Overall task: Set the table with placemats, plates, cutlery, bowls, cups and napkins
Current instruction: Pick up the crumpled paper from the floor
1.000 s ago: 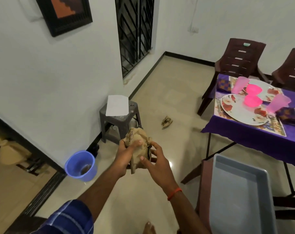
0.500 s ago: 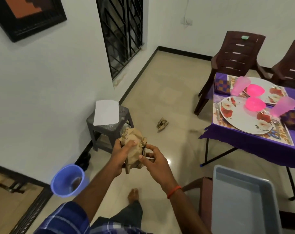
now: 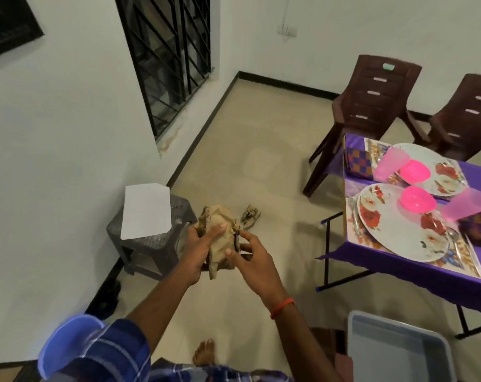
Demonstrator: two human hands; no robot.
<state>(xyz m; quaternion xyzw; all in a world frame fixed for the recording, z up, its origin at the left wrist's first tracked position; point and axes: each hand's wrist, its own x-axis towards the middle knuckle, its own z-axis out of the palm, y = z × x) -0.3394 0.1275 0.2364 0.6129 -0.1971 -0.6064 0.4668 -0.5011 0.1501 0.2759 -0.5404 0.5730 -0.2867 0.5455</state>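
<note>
While the left hand (image 3: 196, 245) grips a crumpled brown paper bundle (image 3: 220, 230), the right hand (image 3: 251, 253) pinches its side; the table (image 3: 385, 274) looks laid, so unwrapping seems next.

— What is laid on the purple-clothed counter (image 3: 399, 277)?

— Two settings, side by side. The near white floral plate (image 3: 393, 238) lies on a patterned placemat (image 3: 465, 260) and carries a bright pink bowl (image 3: 417, 202). A fork (image 3: 353, 216) lies along its left rim, and a translucent pink cup (image 3: 466, 206) and a dark folded napkin (image 3: 479, 232) sit to its right.

— And the far one?

— The far floral plate (image 3: 446, 177) holds a second pink bowl (image 3: 414, 172), with a second pink cup (image 3: 391, 164) and a checked napkin (image 3: 357, 162) to its left.

— Anything off the counter?

— A crumpled tan bundle (image 3: 220, 238), gripped by the left hand (image 3: 198, 249) and pinched at its edge by the right hand (image 3: 253, 255).
</note>
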